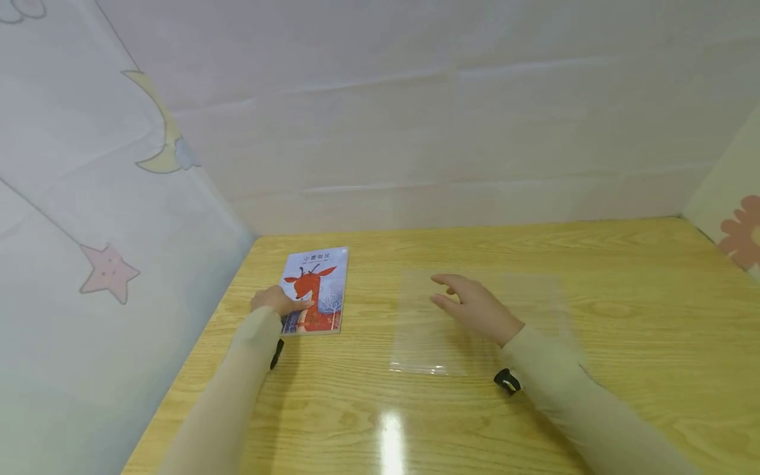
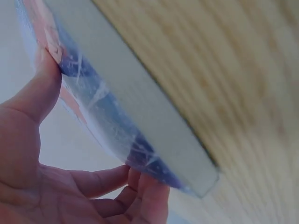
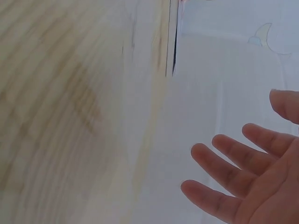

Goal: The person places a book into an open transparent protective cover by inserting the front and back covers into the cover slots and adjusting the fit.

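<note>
A picture book [image 1: 323, 277] with a red deer on a pale blue cover lies at the left of the table, its thick page edge showing in the left wrist view. My left hand [image 1: 275, 301] grips it by its left side, thumb laid over the cover and fingertips [image 2: 152, 191] curled at the edge. To the right lies a clear plastic bag [image 1: 415, 336], flat, with a shiny strip along its near edge. Over this bag my right hand [image 1: 479, 309] hovers, fingers spread and relaxed, holding nothing.
The wood-grain table [image 1: 332, 409] meets a pale back wall [image 1: 380, 132] and a left wall [image 1: 53, 316] with a pink star and moon printed on it. A printed flower [image 1: 742, 231] shows on the right wall. Black straps [image 1: 506, 381] circle the wrists.
</note>
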`<state>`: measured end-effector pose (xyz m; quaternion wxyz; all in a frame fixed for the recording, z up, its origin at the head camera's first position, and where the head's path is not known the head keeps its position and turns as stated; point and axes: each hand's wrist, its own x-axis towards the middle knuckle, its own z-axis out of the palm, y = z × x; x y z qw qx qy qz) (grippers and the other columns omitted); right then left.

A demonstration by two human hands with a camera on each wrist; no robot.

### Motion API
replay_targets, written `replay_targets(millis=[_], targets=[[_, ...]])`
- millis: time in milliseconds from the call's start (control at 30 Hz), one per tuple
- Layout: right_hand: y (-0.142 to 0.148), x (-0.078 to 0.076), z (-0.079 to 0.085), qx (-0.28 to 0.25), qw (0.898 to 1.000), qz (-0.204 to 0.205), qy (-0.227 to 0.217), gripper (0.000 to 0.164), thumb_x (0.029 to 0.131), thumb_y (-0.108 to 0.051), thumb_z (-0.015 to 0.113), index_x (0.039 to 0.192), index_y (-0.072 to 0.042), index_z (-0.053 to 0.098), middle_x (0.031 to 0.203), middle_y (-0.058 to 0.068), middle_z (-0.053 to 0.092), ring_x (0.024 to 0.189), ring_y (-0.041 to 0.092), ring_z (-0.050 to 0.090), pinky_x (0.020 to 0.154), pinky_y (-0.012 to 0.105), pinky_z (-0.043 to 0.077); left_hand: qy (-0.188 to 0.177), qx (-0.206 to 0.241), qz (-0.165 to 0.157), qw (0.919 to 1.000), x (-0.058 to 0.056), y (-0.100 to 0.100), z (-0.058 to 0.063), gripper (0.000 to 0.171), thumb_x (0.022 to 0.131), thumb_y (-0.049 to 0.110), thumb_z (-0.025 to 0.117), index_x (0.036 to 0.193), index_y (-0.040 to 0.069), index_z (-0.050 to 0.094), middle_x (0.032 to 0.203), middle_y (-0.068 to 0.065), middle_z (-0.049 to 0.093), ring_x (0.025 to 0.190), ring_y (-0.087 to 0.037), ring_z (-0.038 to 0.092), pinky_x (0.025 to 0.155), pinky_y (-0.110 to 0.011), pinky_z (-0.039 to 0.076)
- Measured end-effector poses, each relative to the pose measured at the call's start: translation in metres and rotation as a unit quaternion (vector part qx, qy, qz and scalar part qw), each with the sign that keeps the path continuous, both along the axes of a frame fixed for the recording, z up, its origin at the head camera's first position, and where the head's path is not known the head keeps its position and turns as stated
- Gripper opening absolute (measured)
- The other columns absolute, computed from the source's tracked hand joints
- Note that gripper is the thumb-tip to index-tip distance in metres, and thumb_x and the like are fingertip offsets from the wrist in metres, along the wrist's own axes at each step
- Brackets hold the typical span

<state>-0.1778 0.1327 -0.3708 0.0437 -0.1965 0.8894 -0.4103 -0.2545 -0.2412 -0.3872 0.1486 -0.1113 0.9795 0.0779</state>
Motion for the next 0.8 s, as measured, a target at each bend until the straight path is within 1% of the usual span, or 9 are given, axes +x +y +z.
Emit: replay_targets(millis=[67,133,200,367,433,500,600,667,800], targets=[[-0.006,-0.003,0.0,-0.007,1.0,0.0,-0.003,0.05,0.102,-0.028,0.052,0.144,-0.001,0.044,0.145,0.019,0.045,0.123,0.04,0.049,0.096,0.055,0.044,-0.015,0.01,0.003,0.9998,-0.001,0.0,0.003,0.081,0.08,0.064,0.067,0.116,-0.009,0.061,0.08,-0.009,0.061,0.067,-0.017,0.047,0.055,-0.027,0.038],[-0.012,-0.005,0.0,-0.015,1.0,0.002,-0.005,0.049,0.102,-0.027,0.052,0.143,-0.001,0.044,0.144,0.019,0.047,0.12,0.038,0.051,0.095,0.054,0.045,-0.027,0.031,0.01,0.9991,-0.003,0.0,0.004,0.084,0.08,0.063,0.068,0.122,-0.009,0.058,0.087,-0.01,0.061,0.07,-0.018,0.049,0.057,-0.028,0.041],[-0.018,-0.007,0.001,-0.022,1.0,0.001,-0.01,0.048,0.102,-0.026,0.052,0.142,-0.001,0.045,0.143,0.018,0.048,0.117,0.035,0.053,0.093,0.052,0.046,-0.04,0.045,0.011,0.9982,-0.006,-0.001,0.005,0.086,0.08,0.063,0.068,0.124,-0.01,0.057,0.087,-0.009,0.062,0.07,-0.018,0.052,0.058,-0.028,0.042],[-0.033,-0.011,-0.001,-0.035,0.999,0.014,-0.016,0.045,0.102,-0.022,0.052,0.141,0.0,0.046,0.141,0.019,0.049,0.112,0.032,0.055,0.09,0.049,0.048,-0.072,0.038,-0.004,0.9966,-0.013,-0.004,0.001,0.087,0.082,0.067,0.063,0.117,-0.012,0.059,0.071,-0.002,0.05,0.062,-0.015,0.046,0.054,-0.026,0.037],[-0.039,-0.013,-0.003,-0.042,0.999,0.022,-0.019,0.045,0.103,-0.021,0.051,0.142,0.0,0.046,0.141,0.019,0.049,0.111,0.031,0.055,0.089,0.048,0.049,-0.082,0.037,-0.007,0.9959,-0.013,-0.004,0.001,0.09,0.082,0.068,0.061,0.118,-0.015,0.057,0.071,-0.002,0.049,0.063,-0.015,0.042,0.054,-0.027,0.036],[-0.046,-0.015,-0.003,-0.049,0.998,0.027,-0.024,0.044,0.102,-0.021,0.051,0.141,0.001,0.046,0.14,0.02,0.05,0.11,0.031,0.055,0.087,0.046,0.05,-0.079,0.045,-0.001,0.9958,-0.013,-0.005,0.001,0.093,0.083,0.066,0.062,0.122,-0.017,0.053,0.075,-0.004,0.052,0.065,-0.015,0.046,0.055,-0.027,0.039],[-0.055,-0.018,-0.002,-0.063,0.997,0.027,-0.034,0.042,0.102,-0.02,0.051,0.139,0.002,0.048,0.138,0.021,0.051,0.109,0.031,0.056,0.086,0.045,0.05,-0.075,0.061,0.012,0.9953,-0.012,-0.006,0.001,0.095,0.083,0.065,0.062,0.128,-0.018,0.048,0.084,-0.011,0.059,0.069,-0.017,0.051,0.059,-0.027,0.043],[-0.062,-0.02,-0.002,-0.072,0.996,0.023,-0.04,0.041,0.102,-0.018,0.052,0.137,0.003,0.05,0.135,0.021,0.053,0.108,0.031,0.056,0.087,0.045,0.05,-0.071,0.076,0.026,0.9943,-0.011,-0.007,0.001,0.098,0.083,0.064,0.063,0.132,-0.018,0.044,0.098,-0.018,0.061,0.076,-0.019,0.055,0.064,-0.028,0.048],[-0.074,-0.023,-0.005,-0.091,0.994,0.02,-0.058,0.04,0.101,-0.017,0.053,0.136,0.003,0.05,0.132,0.021,0.054,0.106,0.029,0.056,0.087,0.042,0.05,-0.073,0.092,0.04,0.9922,-0.009,-0.009,0.0,0.105,0.082,0.065,0.063,0.139,-0.019,0.034,0.128,-0.029,0.052,0.096,-0.027,0.056,0.08,-0.034,0.052]])
